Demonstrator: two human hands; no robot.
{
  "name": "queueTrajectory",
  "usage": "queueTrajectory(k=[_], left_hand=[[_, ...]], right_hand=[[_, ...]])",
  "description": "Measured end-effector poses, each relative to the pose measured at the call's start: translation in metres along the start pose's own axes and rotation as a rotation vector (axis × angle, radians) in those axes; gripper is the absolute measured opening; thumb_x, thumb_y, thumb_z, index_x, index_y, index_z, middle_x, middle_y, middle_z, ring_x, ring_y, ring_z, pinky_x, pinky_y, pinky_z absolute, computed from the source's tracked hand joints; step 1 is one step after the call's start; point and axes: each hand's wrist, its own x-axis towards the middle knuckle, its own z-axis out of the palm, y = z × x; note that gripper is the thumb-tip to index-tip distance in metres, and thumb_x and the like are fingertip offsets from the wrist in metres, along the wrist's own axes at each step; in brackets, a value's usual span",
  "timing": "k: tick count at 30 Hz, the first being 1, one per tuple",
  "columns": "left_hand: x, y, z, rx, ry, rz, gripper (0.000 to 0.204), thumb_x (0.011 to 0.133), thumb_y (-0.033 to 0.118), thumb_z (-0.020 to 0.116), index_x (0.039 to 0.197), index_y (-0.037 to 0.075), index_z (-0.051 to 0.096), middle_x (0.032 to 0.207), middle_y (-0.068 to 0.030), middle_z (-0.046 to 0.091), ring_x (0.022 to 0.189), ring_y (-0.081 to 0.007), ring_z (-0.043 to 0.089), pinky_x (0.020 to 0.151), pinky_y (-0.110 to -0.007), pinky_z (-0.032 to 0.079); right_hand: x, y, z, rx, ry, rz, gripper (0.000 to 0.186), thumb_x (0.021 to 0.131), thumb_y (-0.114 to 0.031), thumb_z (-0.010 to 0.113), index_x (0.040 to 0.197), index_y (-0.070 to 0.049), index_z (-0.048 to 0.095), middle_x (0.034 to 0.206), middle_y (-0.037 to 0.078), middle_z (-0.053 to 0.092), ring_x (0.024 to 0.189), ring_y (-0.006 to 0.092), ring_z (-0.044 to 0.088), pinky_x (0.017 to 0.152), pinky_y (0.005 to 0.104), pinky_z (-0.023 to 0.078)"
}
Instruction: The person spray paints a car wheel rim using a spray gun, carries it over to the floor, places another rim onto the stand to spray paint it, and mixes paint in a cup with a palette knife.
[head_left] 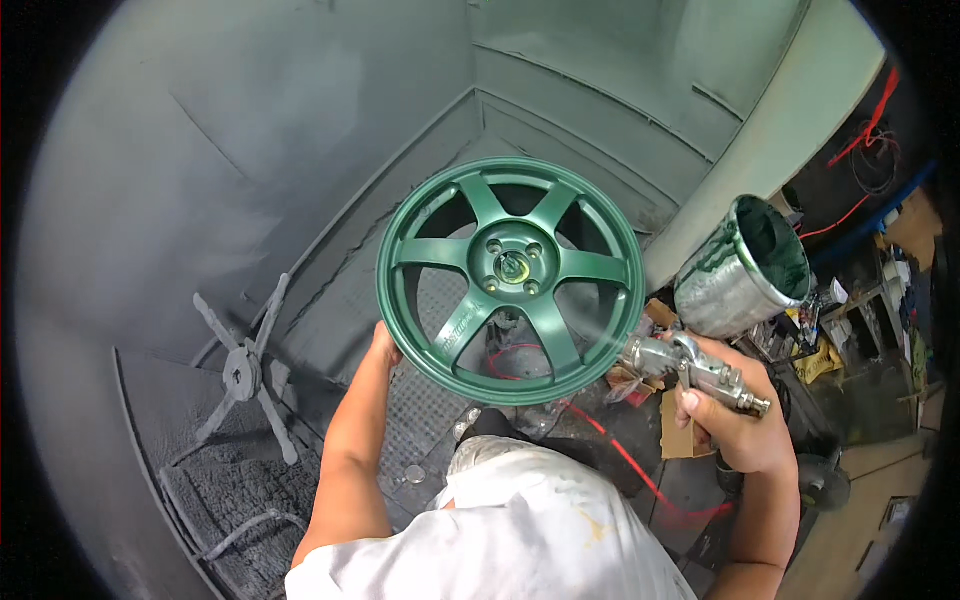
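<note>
A green six-spoke wheel [462, 250] faces up near the middle, raised above the floor. My left hand [385, 345] grips the lower left of its rim, fingers partly hidden behind it. My right hand [735, 410] holds a metal spray gun [710, 375] beside the wheel's lower right, its nozzle pointed at the rim with a faint mist at the tip. The gun's big metal cup [725, 290], streaked and coated inside with dark green paint, sits above it.
Grey booth walls [210, 120] enclose the back and left. A grey cross-shaped stand [243, 372] is at left, above a shaggy mat [225, 495]. A red hose [640, 470] runs across the floor [430, 430]. Cardboard [680, 440], cluttered shelving [870, 330] and hanging cables are at right.
</note>
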Motion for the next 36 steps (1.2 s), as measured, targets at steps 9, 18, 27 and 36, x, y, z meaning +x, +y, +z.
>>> queueTrajectory(k=[9, 18, 27, 36], left_hand=[[-0.003, 0.022, 0.03, 0.084, -0.045, -0.01, 0.021, 0.099, 0.022, 0.058, 0.1, 0.006, 0.071, 0.078, -0.0064, 0.068, 0.061, -0.0214, 0.066, 0.053, -0.04, 0.056], [-0.079, -0.052, 0.026, -0.014, 0.105, -0.048, 0.024, 0.101, 0.029, 0.056, 0.101, 0.009, 0.069, 0.086, -0.0052, 0.068, 0.077, -0.0202, 0.065, 0.065, -0.037, 0.051], [-0.216, -0.098, 0.121, -0.064, -0.037, -0.408, 0.031, 0.1, 0.019, 0.05, 0.116, 0.0, 0.069, 0.112, -0.0149, 0.07, 0.104, -0.0289, 0.066, 0.094, -0.044, 0.053], [-0.175, -0.161, 0.081, 0.308, -0.245, -0.497, 0.024, 0.093, 0.009, 0.058, 0.113, 0.001, 0.068, 0.105, -0.0119, 0.07, 0.091, -0.0243, 0.066, 0.084, -0.038, 0.054]], right_hand=[[0.014, 0.001, -0.003, -0.047, 0.206, -0.103, 0.059, 0.087, -0.011, 0.073, 0.142, 0.003, 0.056, 0.086, 0.003, 0.066, 0.074, 0.0082, 0.059, 0.061, 0.0228, 0.045], [0.026, -0.012, -0.019, -0.13, 0.056, -0.055, 0.048, 0.089, -0.005, 0.068, 0.136, 0.002, 0.061, 0.093, 0.005, 0.068, 0.077, 0.0077, 0.058, 0.066, 0.0238, 0.047], [0.023, -0.02, -0.039, -0.438, 0.127, -0.086, 0.055, 0.08, 0.001, 0.069, 0.134, 0.002, 0.062, 0.088, 0.005, 0.068, 0.075, 0.0106, 0.061, 0.074, 0.0267, 0.05], [0.021, -0.029, -0.041, -0.24, -0.023, -0.023, 0.055, 0.08, -0.001, 0.071, 0.134, 0.002, 0.062, 0.092, 0.011, 0.071, 0.075, 0.0124, 0.064, 0.073, 0.0262, 0.05]])
